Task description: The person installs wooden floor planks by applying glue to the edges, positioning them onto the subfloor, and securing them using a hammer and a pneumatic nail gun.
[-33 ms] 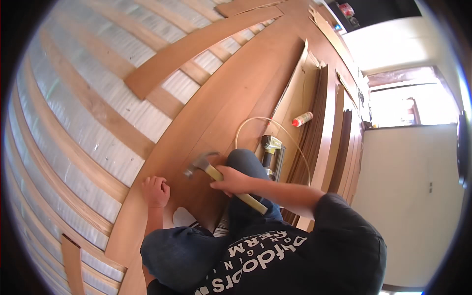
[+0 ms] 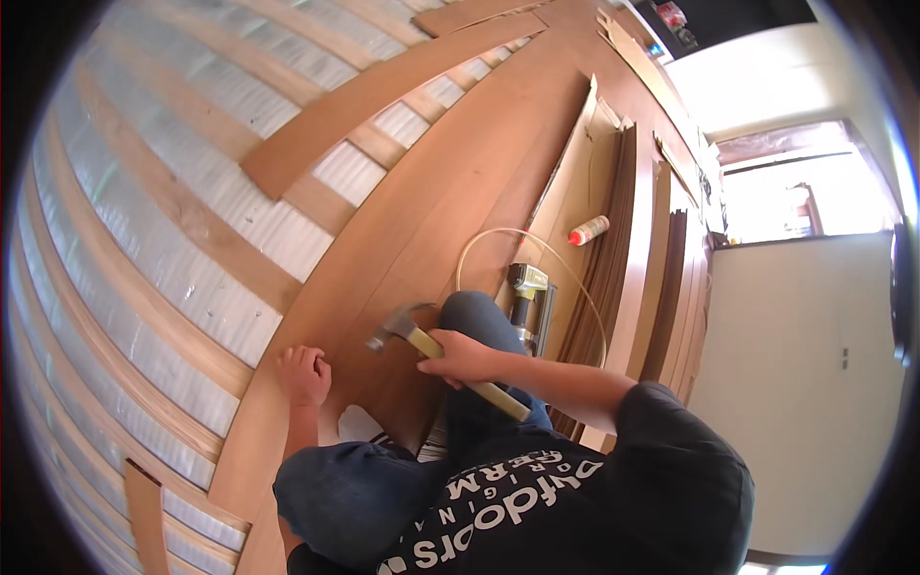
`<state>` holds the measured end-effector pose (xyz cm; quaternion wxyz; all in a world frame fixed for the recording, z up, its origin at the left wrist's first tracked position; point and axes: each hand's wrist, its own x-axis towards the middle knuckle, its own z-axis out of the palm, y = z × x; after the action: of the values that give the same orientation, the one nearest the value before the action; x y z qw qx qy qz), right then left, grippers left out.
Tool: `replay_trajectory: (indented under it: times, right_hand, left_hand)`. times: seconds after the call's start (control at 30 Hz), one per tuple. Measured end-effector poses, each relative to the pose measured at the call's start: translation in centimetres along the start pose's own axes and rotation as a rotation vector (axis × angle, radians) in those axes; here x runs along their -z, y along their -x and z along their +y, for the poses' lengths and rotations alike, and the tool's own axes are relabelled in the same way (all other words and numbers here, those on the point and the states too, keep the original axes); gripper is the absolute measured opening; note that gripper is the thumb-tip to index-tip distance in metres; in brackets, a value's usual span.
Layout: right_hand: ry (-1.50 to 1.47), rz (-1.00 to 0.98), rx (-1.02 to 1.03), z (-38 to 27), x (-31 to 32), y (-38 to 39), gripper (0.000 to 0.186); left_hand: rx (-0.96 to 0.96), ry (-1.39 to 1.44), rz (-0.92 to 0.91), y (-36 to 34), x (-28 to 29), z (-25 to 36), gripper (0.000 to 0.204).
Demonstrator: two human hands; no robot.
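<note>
My right hand (image 2: 462, 358) grips a claw hammer (image 2: 491, 394) by its pale yellow handle, above my bent knee. The metal hammer head points left, over the brown floorboards (image 2: 422, 220); I cannot tell whether it touches them. Near the outer edge of the laid boards rests my left hand (image 2: 305, 376). Its fingers are curled in, and nothing shows in them. A nail gun (image 2: 525, 287), yellow-green and black, lies just right of my knee. A thin pale hose (image 2: 476, 241) loops around beside it.
Wooden joists (image 2: 182, 206) with translucent sheeting between them stretch along the left. A loose plank (image 2: 335, 110) lies across them, and a short offcut (image 2: 146, 517) sits lower left. On the right are stacked boards (image 2: 599, 259), opened cardboard (image 2: 575, 182) and a red-capped bottle (image 2: 588, 231).
The hammer and my right hand have shifted slightly right and down. My left hand stays in nearly the same place on the boards.
</note>
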<state>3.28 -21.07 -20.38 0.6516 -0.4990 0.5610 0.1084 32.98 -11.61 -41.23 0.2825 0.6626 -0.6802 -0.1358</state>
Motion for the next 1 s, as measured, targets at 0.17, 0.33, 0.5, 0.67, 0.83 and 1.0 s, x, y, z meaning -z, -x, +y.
replay_trajectory:
  times: [0.17,0.33,0.5,0.67,0.83,1.0]
  right_hand:
    - [-0.004,0.124,-0.047,5.2,4.8,7.6,0.040]
    - [-0.114,0.139,-0.028,10.0,9.4,7.1,0.034]
    - [-0.328,0.087,-0.066,8.0,7.9,5.3,0.033]
    - [-0.060,0.028,-0.040,9.6,7.0,4.4,0.024]
    - [0.477,-0.036,0.431,3.8,-1.6,1.3,0.032]
    - [0.872,0.063,0.967,0.4,-16.9,-2.3,0.054]
  left_hand:
    - [0.067,0.082,-0.002,3.2,-0.4,1.6,0.016]
    - [0.237,0.133,0.087,15.3,-1.0,-0.8,0.022]
    - [0.521,0.033,-0.035,25.7,1.8,0.0,0.021]
    - [0.698,0.099,-0.378,27.2,8.1,5.3,0.025]
    - [0.744,0.589,-0.502,28.2,16.7,10.9,0.032]
    - [0.689,1.096,-0.005,20.0,19.4,13.8,0.040]
